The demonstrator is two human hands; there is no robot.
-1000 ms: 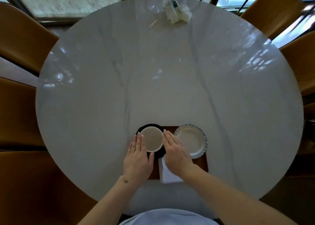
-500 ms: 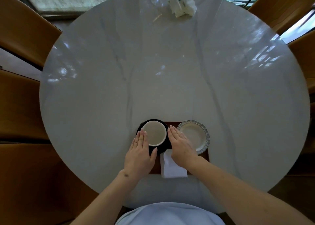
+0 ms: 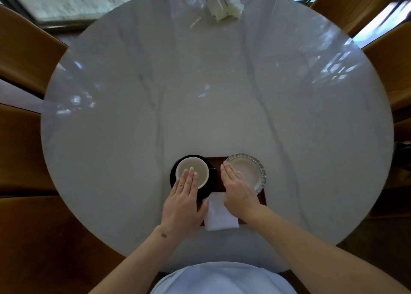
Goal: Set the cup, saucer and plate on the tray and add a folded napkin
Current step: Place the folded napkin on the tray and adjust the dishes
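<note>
A brown tray lies near the front edge of the round marble table. On its left end a white cup stands on a black saucer. A white plate with a scalloped rim sits on the tray's right end. A folded white napkin lies at the tray's near edge between my hands. My left hand is flat with straight fingers whose tips reach over the cup's near rim. My right hand is also flat, fingers straight, over the plate's left part. Neither hand grips anything.
A crumpled white tissue pack and a small stick lie at the far edge of the table. Brown chairs ring the table on both sides.
Both hands have lifted and shifted forward: the left now reaches over the cup, the right over the plate's left part. More of the napkin shows. The camera view has tilted slightly.
</note>
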